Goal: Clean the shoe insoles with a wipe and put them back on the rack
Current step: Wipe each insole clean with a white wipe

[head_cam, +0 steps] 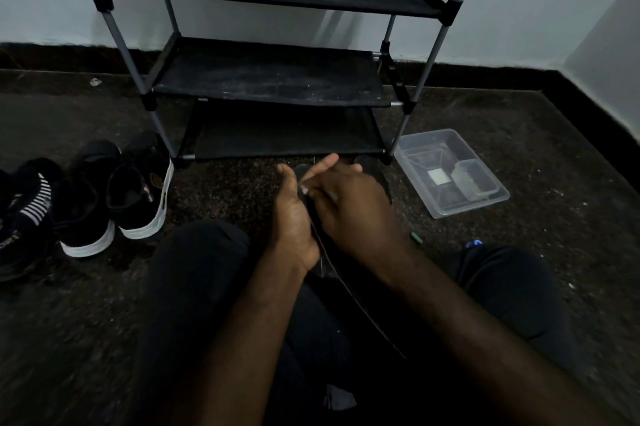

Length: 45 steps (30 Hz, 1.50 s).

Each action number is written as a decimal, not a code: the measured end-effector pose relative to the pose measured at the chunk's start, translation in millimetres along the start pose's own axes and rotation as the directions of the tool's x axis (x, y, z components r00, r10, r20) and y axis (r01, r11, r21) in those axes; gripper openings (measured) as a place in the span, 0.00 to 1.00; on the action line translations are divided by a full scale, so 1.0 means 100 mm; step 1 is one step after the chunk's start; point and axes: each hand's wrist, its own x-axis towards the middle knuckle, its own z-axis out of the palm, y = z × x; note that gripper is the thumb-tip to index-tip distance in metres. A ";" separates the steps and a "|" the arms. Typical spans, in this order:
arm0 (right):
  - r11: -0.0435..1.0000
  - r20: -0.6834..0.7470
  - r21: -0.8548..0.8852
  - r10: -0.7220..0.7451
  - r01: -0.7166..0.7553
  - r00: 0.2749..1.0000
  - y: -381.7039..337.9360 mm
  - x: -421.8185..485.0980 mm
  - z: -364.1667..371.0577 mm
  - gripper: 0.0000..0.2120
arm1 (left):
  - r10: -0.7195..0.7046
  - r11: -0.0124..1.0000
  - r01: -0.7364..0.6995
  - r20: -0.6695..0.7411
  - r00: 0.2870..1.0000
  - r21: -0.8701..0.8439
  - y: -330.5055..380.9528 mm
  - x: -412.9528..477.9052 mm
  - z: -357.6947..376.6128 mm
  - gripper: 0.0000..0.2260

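Shoes (104,203) are crowding the floor at the left edge, just beside the front left leg of the rack (270,79). A clear plastic container (450,207) is blocking the floor right of its front right leg. Between them, floor is lying open before the bottom shelf, where the left hand (294,217), right hand (349,207) and insole (302,173) are filling frame centre.

In front of the rack (270,79), the insole (303,173) is mostly covered by the left hand (294,217) and right hand (349,207); the left fingers are hidden behind it. What lies under the right hand cannot be told. The rack's top is cut off by the upper edge. Left of the rack, the outermost shoe (20,217) is cropped; right of it, the contents of the tray (474,205) are blurred.
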 end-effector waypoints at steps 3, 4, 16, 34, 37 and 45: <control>0.996 0.050 0.077 -0.053 0.049 0.997 -0.05 -0.07 0.01 0.11 | -0.005 1.000 0.006 0.016 1.000 -0.024 0.04 -0.01 -0.02 0.37; 1.000 0.013 0.020 -0.012 0.012 1.000 0.00 -0.04 -0.01 0.10 | -0.004 1.000 0.004 0.016 1.000 -0.015 0.03 0.00 -0.01 0.37; 0.996 -0.036 -0.040 0.079 -0.081 0.996 0.14 -0.08 -0.08 0.08 | 0.042 0.999 -0.043 -0.015 0.999 -0.034 0.03 0.03 0.00 0.36; 0.855 0.085 0.490 0.146 -0.169 0.986 0.09 -0.19 -0.09 0.07 | 0.024 0.999 -0.024 0.009 1.000 -0.048 0.11 -0.04 0.00 0.30; 0.626 0.077 0.711 0.384 -0.320 0.920 0.13 -0.18 -0.21 0.05 | 0.035 0.996 -0.032 0.027 0.999 -0.080 0.08 -0.02 0.01 0.31; 0.890 -0.058 0.389 0.281 -0.237 0.958 0.11 -0.15 -0.04 0.04 | 0.022 0.999 -0.022 -0.008 1.000 -0.044 0.02 0.00 0.02 0.31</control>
